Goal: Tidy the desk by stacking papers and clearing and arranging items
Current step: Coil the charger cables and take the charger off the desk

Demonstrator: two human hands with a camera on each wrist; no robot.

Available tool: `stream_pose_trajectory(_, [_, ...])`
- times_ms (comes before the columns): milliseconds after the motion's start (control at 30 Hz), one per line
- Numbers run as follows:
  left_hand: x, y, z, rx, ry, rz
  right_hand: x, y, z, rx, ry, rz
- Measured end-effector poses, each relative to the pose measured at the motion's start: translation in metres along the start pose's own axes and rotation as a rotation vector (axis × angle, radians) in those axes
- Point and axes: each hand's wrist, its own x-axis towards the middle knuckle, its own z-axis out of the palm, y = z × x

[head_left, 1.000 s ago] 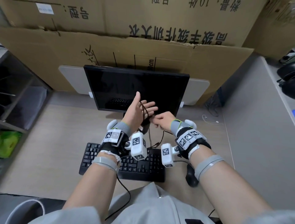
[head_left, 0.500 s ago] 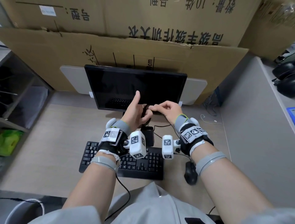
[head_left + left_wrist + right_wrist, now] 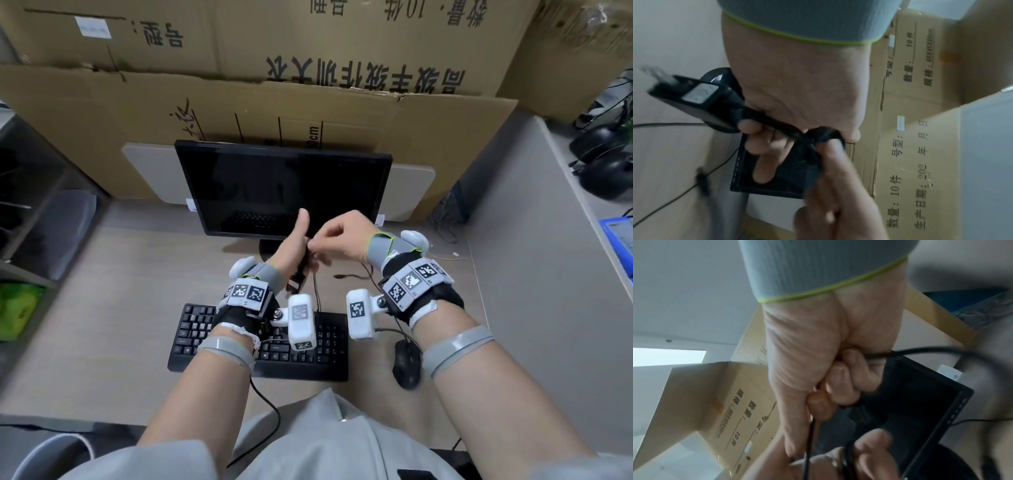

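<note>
A black power adapter point(image 3: 694, 95) hangs from my left hand point(image 3: 291, 250), which is raised in front of the monitor with the thumb up. Its fingers point(image 3: 764, 146) curl round several coils of the adapter's thin black cable point(image 3: 777, 125). My right hand point(image 3: 330, 240) is just right of the left and touches it, pinching the same cable point(image 3: 920, 350) between thumb and curled fingers point(image 3: 838, 378). The cable's loose end point(image 3: 315, 291) trails down to the desk. No papers are in view.
A black monitor point(image 3: 284, 192) stands at the back against cardboard boxes point(image 3: 308, 102). Below my wrists lie a black keyboard point(image 3: 318, 356) and a mouse point(image 3: 407, 363). A grey partition point(image 3: 531, 257) bounds the right side and a shelf point(image 3: 34, 212) the left. A thin white cable point(image 3: 445, 255) lies at the back right.
My left fingers, spread a second ago with the cable looped over them, have curled round the coils. My right hand has risen and swung over the left, carrying the cable.
</note>
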Motion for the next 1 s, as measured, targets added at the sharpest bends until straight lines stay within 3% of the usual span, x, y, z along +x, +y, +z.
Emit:
stream_pose_trajectory(100, [-0.011,0.001,0.004,0.003,-0.115,-0.023,0.014,0.009,-0.011,0.19,0.332,-0.057])
stream_pose_trajectory(167, [-0.016,0.008,-0.002,-0.148,-0.134,0.012,0.019,0.025,-0.013,0.208,0.426,-0.038])
stream_pose_trajectory(233, [-0.016,0.016,-0.011,-0.355,-0.121,0.048,0.018,0.045,-0.005,0.192,0.414,0.032])
stream_pose_trajectory(433, [-0.011,0.026,-0.008,-0.692,-0.028,0.139,0.007,0.06,0.025,-0.029,0.109,0.17])
stream_pose_trajectory(533, [-0.002,0.023,-0.004,-0.67,0.051,0.084,0.006,0.03,0.013,-0.192,-0.086,0.16])
stream_pose_trajectory(600, [0.0,0.02,-0.001,-0.491,0.101,0.018,0.008,0.012,0.005,-0.195,-0.153,0.101])
stream_pose_trajectory(700, [-0.003,0.017,0.0,-0.075,0.029,-0.009,0.016,-0.002,-0.003,-0.14,-0.053,-0.002])
stream_pose_trajectory(733, [-0.005,0.018,0.001,-0.034,-0.028,0.01,0.02,0.0,-0.006,-0.134,0.014,-0.012])
stream_pose_trajectory(867, [-0.008,0.025,-0.003,-0.093,-0.161,0.018,0.025,0.02,-0.009,-0.001,0.272,0.011])
stream_pose_trajectory(1000, [-0.004,0.025,-0.009,-0.27,-0.08,0.078,0.018,0.037,0.006,0.263,0.239,0.09])
